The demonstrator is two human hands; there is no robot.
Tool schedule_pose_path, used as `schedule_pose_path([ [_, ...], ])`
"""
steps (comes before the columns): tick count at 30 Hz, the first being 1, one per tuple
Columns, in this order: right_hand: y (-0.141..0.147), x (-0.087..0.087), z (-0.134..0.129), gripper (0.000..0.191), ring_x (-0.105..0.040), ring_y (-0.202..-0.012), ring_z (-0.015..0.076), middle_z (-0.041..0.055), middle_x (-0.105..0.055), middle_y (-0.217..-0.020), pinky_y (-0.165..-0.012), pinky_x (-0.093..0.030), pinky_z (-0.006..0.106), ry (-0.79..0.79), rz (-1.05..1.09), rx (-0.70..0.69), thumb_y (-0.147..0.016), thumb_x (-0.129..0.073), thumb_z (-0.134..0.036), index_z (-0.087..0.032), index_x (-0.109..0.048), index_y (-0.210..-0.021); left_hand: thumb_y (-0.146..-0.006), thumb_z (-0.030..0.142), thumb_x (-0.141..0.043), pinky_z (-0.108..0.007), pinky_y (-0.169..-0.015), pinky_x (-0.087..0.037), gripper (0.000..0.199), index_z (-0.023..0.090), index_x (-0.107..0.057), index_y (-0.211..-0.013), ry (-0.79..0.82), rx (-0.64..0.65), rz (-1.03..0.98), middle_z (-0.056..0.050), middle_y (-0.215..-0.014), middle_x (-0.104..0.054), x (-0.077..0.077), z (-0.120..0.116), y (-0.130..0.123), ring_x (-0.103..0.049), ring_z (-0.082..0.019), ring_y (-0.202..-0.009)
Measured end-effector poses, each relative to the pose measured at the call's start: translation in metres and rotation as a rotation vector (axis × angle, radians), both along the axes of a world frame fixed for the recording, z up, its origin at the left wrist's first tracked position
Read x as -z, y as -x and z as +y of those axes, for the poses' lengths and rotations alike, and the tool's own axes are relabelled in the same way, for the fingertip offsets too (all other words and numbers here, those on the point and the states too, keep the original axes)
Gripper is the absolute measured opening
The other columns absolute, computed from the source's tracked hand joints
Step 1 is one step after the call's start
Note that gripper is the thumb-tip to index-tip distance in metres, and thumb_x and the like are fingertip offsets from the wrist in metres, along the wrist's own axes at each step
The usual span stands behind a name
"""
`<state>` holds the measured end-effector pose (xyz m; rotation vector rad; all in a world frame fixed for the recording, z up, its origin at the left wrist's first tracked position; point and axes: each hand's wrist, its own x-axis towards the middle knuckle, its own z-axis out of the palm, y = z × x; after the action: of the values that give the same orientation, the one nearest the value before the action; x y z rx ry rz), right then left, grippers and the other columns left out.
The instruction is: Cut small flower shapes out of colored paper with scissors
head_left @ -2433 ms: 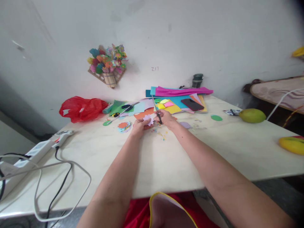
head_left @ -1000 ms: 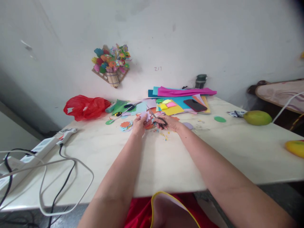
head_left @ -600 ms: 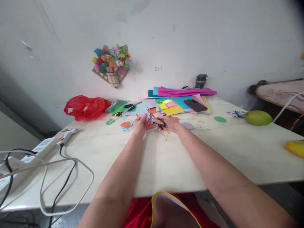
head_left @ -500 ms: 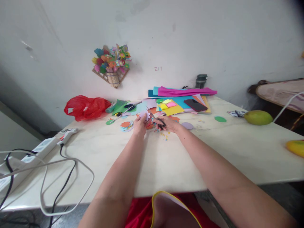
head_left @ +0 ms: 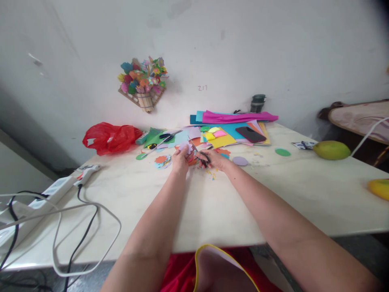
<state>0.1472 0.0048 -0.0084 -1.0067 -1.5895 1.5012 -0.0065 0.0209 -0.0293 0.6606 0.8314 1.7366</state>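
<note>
Between the fingers of my left hand point(head_left: 181, 159) is a light purple paper flower point(head_left: 184, 147) with a scalloped edge. My right hand point(head_left: 215, 159) is closed round the black handles of a pair of scissors point(head_left: 205, 159), whose blades point up and left, close beside the flower. Small yellow and blue paper scraps point(head_left: 213, 175) lie below my right hand. Left of my left hand sits a stack of cut paper flowers point(head_left: 162, 161), orange on top. A purple paper circle point(head_left: 240, 161) lies right of my right wrist.
Coloured paper sheets point(head_left: 226, 141) and a phone point(head_left: 251, 134) lie at the back. A second pair of scissors point(head_left: 166, 137) and a red plastic bag point(head_left: 112, 138) are back left. A power strip point(head_left: 54, 188) with cables is at left, a green mango point(head_left: 331, 150) at right.
The scissors and the purple flower have shifted very slightly in my hands. Both hands stay at almost the same place, and the things on the table have not moved.
</note>
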Motion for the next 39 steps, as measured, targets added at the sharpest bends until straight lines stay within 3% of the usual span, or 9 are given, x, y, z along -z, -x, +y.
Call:
schedule_pose_path([
  [13,0.001,0.006,0.006,0.032,-0.052,-0.041,0.0092,-0.0023,-0.061,-0.054,-0.033,-0.024,0.017,-0.041,-0.006,0.008,-0.085,-0.083,-0.038,-0.019,-0.059,-0.075,-0.075,0.017,-0.089,-0.026,-0.071,-0.062,0.024,0.016,-0.068,-0.086,0.049,0.016,-0.026,-0.002,-0.076,-0.075,0.001,0.001,-0.003,-0.075,-0.015,-0.071],
  [19,0.001,0.011,0.01,0.033,-0.053,-0.041,0.0098,-0.0028,-0.062,-0.055,-0.032,-0.023,0.017,-0.034,-0.013,0.014,-0.083,-0.084,-0.04,-0.019,-0.059,-0.077,-0.073,0.022,-0.093,-0.03,-0.079,-0.064,0.03,0.017,-0.067,-0.088,0.058,0.02,-0.007,-0.001,-0.08,-0.074,0.003,0.002,-0.002,-0.078,-0.017,-0.079],
  [26,0.001,0.012,0.011,0.034,-0.053,-0.041,0.0093,-0.003,-0.061,-0.055,-0.032,-0.023,0.017,-0.045,-0.018,0.018,-0.082,-0.085,-0.041,-0.019,-0.059,-0.077,-0.081,0.011,-0.081,-0.026,-0.076,-0.064,0.015,0.017,-0.069,-0.087,0.097,-0.004,-0.099,-0.004,-0.082,-0.076,-0.003,-0.003,-0.007,-0.078,-0.018,-0.084],
  [29,0.001,0.011,0.01,0.035,-0.052,-0.041,0.009,-0.0036,-0.061,-0.054,-0.032,-0.022,0.017,-0.047,-0.02,0.018,-0.082,-0.085,-0.043,-0.019,-0.06,-0.077,-0.08,0.012,-0.083,-0.026,-0.072,-0.065,0.016,0.017,-0.069,-0.087,0.097,-0.001,-0.105,-0.005,-0.082,-0.076,-0.002,-0.003,-0.007,-0.078,-0.019,-0.084],
  [39,0.002,0.006,0.006,0.04,-0.05,-0.039,0.0077,-0.0048,-0.058,-0.051,-0.033,-0.024,0.016,-0.039,-0.013,0.01,-0.079,-0.088,-0.045,-0.019,-0.058,-0.075,-0.073,0.021,-0.093,-0.03,-0.08,-0.066,0.03,0.017,-0.068,-0.088,0.072,0.005,-0.025,-0.004,-0.082,-0.076,0.003,0.002,-0.003,-0.08,-0.021,-0.089],
])
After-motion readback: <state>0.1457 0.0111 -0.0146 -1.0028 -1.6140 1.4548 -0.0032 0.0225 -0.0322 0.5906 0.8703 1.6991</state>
